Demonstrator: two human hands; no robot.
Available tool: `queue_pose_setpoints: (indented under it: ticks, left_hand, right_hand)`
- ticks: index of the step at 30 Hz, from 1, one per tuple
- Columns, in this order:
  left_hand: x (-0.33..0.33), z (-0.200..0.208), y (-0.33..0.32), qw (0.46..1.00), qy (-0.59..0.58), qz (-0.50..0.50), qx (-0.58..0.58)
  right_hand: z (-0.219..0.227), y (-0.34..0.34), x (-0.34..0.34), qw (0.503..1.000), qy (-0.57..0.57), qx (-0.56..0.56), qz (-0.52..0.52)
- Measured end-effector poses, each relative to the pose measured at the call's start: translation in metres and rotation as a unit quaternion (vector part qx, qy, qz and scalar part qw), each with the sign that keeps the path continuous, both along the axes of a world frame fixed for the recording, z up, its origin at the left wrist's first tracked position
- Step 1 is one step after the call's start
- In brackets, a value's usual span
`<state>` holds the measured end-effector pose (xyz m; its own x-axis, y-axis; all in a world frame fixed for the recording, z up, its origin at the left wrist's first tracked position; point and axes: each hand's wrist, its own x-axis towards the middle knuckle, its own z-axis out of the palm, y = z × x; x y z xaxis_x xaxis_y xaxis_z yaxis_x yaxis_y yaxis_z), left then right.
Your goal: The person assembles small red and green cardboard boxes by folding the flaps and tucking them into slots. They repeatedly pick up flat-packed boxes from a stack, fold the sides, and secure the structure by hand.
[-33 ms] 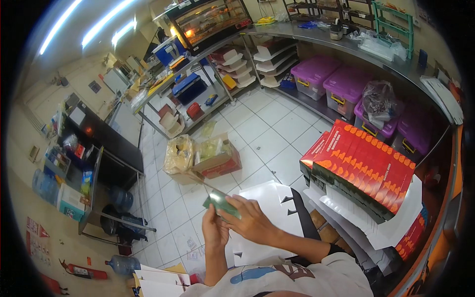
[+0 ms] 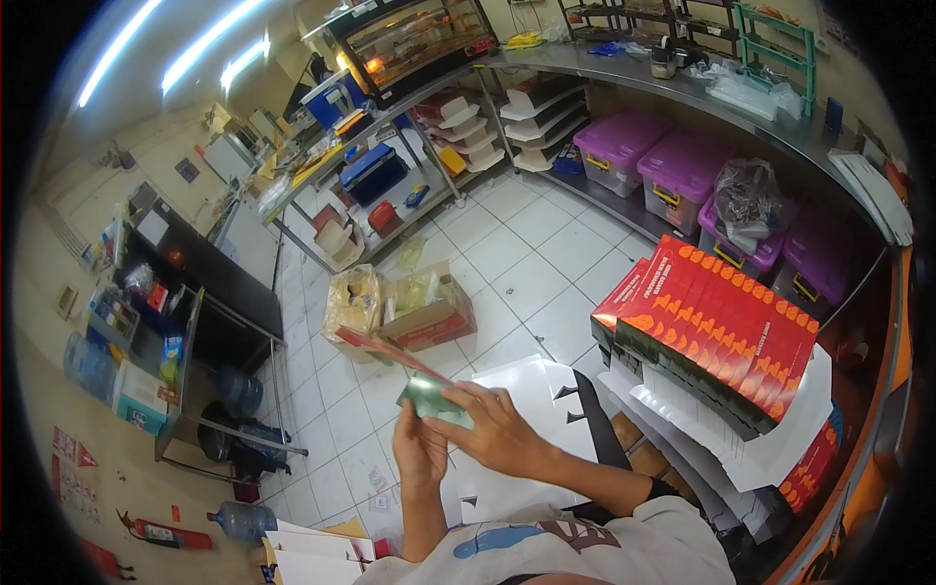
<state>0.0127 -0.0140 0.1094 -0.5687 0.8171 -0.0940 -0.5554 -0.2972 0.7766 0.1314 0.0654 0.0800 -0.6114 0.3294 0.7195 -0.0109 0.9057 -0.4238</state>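
Note:
Both hands hold a flat cardboard sheet (image 2: 390,359), red on one face and green-silver on the other, in front of my chest. My left hand (image 2: 419,451) grips its lower edge from below. My right hand (image 2: 497,424) lies over its near end, fingers spread on the green face. The sheet tilts away toward the floor. To my right stands a row of folded red boxes (image 2: 726,327) on edge, on top of white flat sheets (image 2: 770,444).
White die-cut sheets (image 2: 526,390) lie under my arms. A brown carton with bags (image 2: 424,307) sits on the tiled floor. Purple storage bins (image 2: 624,146) line the shelf under a steel counter (image 2: 780,127). Water bottles (image 2: 239,390) stand at left.

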Motion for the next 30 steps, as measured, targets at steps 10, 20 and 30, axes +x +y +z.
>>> queue_pose_setpoints:
  ticks: [10, 20, 30]
  left_hand:
    - [-0.062, -0.01, -0.024, 0.982, -0.152, -0.085, 0.069]
    - [0.003, -0.03, -0.013, 0.902, 0.336, 0.253, -0.095]
    - [-0.012, -0.004, -0.032, 0.675, 0.725, -0.015, -0.137]
  right_hand:
    - [0.015, 0.034, 0.018, 0.988, 0.036, 0.075, 0.132]
    - [0.014, 0.022, -0.002, 0.988, 0.11, 0.08, 0.068]
    - [0.021, 0.06, -0.004, 0.984, 0.104, -0.133, 0.061]
